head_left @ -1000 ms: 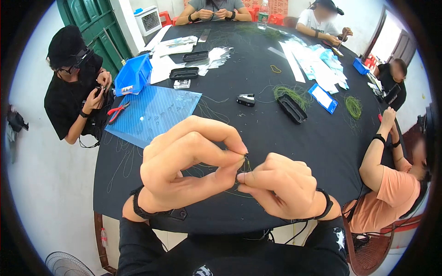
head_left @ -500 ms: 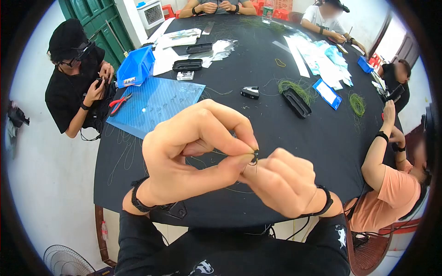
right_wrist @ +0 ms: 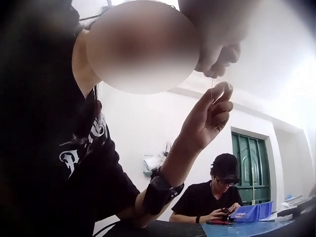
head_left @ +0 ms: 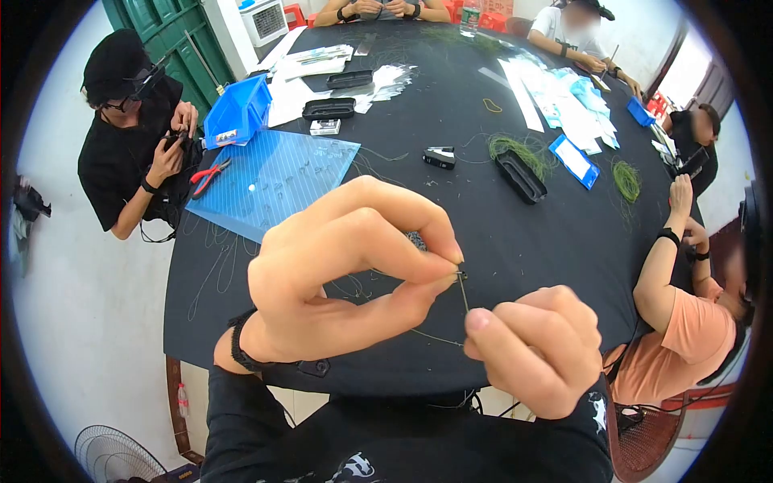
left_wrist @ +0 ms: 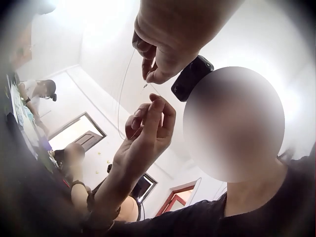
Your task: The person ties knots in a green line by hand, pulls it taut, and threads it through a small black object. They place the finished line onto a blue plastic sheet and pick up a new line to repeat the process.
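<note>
In the head view my left hand (head_left: pixel 322 253) pinches a tiny dark hook (head_left: pixel 462 275) between thumb and fingertips, over the front of the black table. A thin greenish line (head_left: pixel 465 295) runs straight from it down to my right hand (head_left: pixel 541 346). That hand grips the line between thumb and curled index finger, a short way to the right and nearer my body. Both hands also show in the left wrist view, the left one above the right hand (left_wrist: pixel 150 121). A loose loop of line (left_wrist: pixel 121 94) hangs beside them there.
Beyond my left hand lies a blue gridded mat (head_left: pixel 274 185) with small hooks, near red-handled pliers (head_left: pixel 211 173) and a blue bin (head_left: pixel 239 113). Further off are a stapler (head_left: pixel 440 158), a black tray (head_left: pixel 522 177) and coiled green line (head_left: pixel 626 181). Other people sit around the table.
The hands came close together at the hook, then my right hand drew away down and to the right, leaving the line straight between them. My left hand shifted slightly right, still pinching.
</note>
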Demonstrator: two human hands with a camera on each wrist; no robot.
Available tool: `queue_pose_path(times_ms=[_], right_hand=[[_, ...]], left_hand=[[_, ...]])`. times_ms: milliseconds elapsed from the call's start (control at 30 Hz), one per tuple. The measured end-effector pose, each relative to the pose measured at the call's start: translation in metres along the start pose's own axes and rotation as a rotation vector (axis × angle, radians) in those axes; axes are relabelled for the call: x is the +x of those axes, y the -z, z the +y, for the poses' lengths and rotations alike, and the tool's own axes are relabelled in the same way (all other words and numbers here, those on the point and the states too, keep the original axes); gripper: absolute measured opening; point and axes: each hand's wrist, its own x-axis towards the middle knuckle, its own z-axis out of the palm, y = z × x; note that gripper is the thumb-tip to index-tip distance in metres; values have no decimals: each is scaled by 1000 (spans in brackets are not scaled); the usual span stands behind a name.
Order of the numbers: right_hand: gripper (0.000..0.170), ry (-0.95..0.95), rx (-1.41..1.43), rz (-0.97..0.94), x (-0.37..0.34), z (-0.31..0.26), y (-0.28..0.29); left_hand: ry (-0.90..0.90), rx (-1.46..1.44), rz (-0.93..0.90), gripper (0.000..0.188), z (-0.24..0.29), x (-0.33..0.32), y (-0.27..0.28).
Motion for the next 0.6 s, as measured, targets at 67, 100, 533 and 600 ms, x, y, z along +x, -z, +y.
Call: queue_pose_path(times_ms=[67,100,533,600], right_hand=[[27,-35,-6,16,2,0,4],[27,-56,-16,37,2,-1,4],[19,-309,241,-90,3,30,16],[17,-377,278,-142,3,29,10]], left_hand=[[-29,33,-14,16,-1,0,0],[-30,37,-21,17,0,1,0],[-95,18,-132,23,2,4,-4],[-96,-18,-114,23,1,3,-3]])
